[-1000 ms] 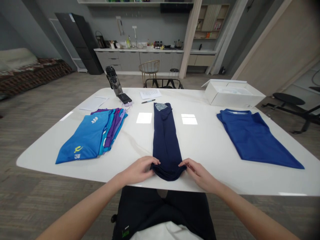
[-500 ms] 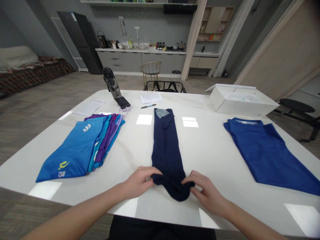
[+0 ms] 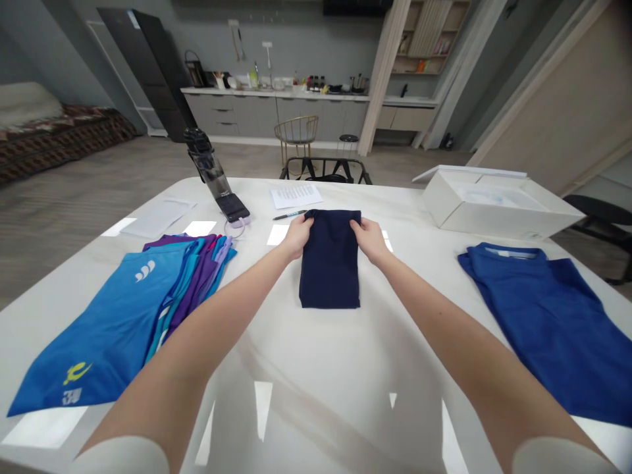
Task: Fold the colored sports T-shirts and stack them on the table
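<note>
A dark navy folded garment (image 3: 330, 266) lies on the white table in front of me, doubled into a compact rectangle. My left hand (image 3: 299, 236) pinches its far left corner, thumb on top. At the far right corner, my right hand (image 3: 369, 238) grips the cloth the same way. To the left is a pile of folded shirts (image 3: 106, 309), with a bright blue one on top and purple and teal layers beneath. A royal blue shirt (image 3: 548, 322) lies folded on the right.
Beyond the garment are a pen (image 3: 289, 215) and a printed sheet (image 3: 296, 195). A clear bottle (image 3: 210, 168) and a black phone (image 3: 234, 207) stand at the back left, near white paper (image 3: 158, 217). An open white box (image 3: 498, 201) occupies the back right of the table (image 3: 316, 388).
Both hands have moved away from me, carrying the near end of the navy garment over to its far end. The long strip is now half its length, and its patterned patch is covered.
</note>
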The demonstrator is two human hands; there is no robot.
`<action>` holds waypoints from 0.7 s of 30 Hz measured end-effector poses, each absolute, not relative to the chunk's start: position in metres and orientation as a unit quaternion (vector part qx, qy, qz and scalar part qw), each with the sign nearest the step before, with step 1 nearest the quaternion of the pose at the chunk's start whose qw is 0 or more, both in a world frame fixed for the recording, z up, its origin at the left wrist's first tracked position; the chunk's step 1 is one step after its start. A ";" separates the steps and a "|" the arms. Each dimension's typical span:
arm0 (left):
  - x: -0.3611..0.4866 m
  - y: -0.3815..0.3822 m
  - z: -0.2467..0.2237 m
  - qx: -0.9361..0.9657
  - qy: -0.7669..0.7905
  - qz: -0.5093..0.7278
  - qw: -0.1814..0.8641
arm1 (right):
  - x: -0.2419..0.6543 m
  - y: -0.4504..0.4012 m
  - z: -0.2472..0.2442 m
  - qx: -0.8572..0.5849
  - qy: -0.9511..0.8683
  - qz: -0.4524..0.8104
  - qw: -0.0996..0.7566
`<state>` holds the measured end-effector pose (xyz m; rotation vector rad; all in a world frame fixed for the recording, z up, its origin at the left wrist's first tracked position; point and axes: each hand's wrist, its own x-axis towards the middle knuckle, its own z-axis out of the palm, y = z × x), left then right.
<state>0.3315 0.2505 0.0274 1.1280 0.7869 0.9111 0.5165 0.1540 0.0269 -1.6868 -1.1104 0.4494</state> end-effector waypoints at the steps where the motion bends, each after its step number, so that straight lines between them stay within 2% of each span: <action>1: 0.337 0.264 0.022 0.488 0.363 0.403 0.683 | 0.522 0.169 0.019 -0.709 -0.453 0.192 0.505; 5: 0.347 0.301 -0.002 0.494 0.413 0.381 0.664 | 0.534 0.211 -0.009 -0.747 -0.421 0.204 0.472; 11: 0.350 0.322 -0.020 0.596 0.449 0.403 0.530 | 0.536 0.228 -0.027 -0.775 -0.431 0.148 0.438; 13: 0.348 0.322 -0.018 0.627 0.483 0.398 0.464 | 0.534 0.224 -0.025 -0.779 -0.450 0.117 0.420; 16: 0.344 0.308 -0.012 0.696 0.525 0.378 0.311 | 0.525 0.212 -0.020 -0.808 -0.471 0.082 0.344; 19: 0.344 0.283 -0.007 0.801 0.457 0.343 0.180 | 0.507 0.201 -0.012 -0.808 -0.511 0.016 0.292; 21: 0.349 0.267 -0.006 0.863 0.394 0.278 0.154 | 0.493 0.197 -0.008 -0.776 -0.567 -0.009 0.275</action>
